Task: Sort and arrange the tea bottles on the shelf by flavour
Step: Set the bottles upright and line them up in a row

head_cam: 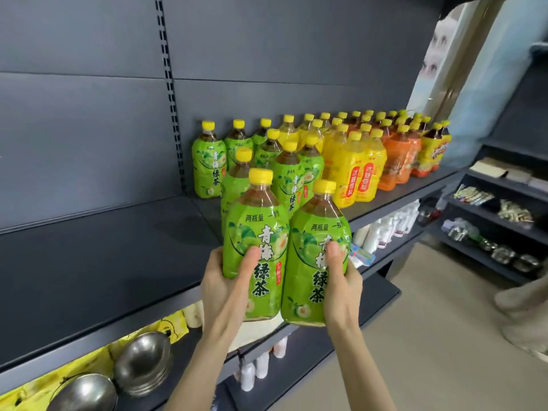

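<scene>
My left hand (225, 289) grips a green-labelled tea bottle (256, 232) with a yellow cap, thumb across its label. My right hand (341, 289) grips a second green tea bottle (317, 256) right beside it, the two bottles touching. Both are upright at the front edge of the dark grey shelf (103, 262). Behind them stand several more green tea bottles (209, 161), then yellow-labelled bottles (353, 170), orange-labelled bottles (398, 155), and bottles with dark tea and yellow labels (436, 149) at the far right.
The left stretch of the shelf board is bare. Below it sit steel bowls (142, 360) on yellow packaging and white bottles (255, 372). A lower rack (489, 221) with small goods stands at right, beside open floor (430, 336).
</scene>
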`<state>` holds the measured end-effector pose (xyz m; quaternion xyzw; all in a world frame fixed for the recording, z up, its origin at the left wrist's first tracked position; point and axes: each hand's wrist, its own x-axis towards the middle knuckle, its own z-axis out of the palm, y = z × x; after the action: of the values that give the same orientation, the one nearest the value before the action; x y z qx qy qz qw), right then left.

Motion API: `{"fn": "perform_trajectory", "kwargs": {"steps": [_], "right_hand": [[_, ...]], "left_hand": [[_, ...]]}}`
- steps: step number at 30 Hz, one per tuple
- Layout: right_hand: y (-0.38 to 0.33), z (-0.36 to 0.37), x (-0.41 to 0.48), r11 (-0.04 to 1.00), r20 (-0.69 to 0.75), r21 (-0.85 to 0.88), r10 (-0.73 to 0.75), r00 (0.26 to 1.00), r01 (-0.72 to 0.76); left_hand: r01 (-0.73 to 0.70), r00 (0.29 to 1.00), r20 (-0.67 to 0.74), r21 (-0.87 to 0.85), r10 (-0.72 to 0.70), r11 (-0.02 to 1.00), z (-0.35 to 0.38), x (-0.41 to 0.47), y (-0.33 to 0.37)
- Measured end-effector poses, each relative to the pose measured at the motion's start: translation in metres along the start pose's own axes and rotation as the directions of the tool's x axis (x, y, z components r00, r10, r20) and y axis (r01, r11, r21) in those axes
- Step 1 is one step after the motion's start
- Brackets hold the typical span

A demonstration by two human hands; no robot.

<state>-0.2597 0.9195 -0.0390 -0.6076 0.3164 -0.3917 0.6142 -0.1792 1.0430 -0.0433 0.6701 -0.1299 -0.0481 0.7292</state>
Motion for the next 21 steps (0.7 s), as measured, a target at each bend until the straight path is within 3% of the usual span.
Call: {"fn": "perform_trajectory", "kwargs": {"steps": [9, 21], "right_hand": [[0.016, -0.008, 0.108, 0.999, 0.04, -0.035, -0.017, 0.999, 0.018], [0.028, 0.015, 0.204, 0.998, 0.269, 0.031, -0.06, 0.961, 0.054]], "left_hand": [[-0.071, 0.982, -0.173, 0.04, 0.076, 0.997, 0.088, 0.059, -0.039], [-0.073, 0.887, -0.438, 0.187, 0.15, 0.98, 0.142, 0.099, -0.052]]}}
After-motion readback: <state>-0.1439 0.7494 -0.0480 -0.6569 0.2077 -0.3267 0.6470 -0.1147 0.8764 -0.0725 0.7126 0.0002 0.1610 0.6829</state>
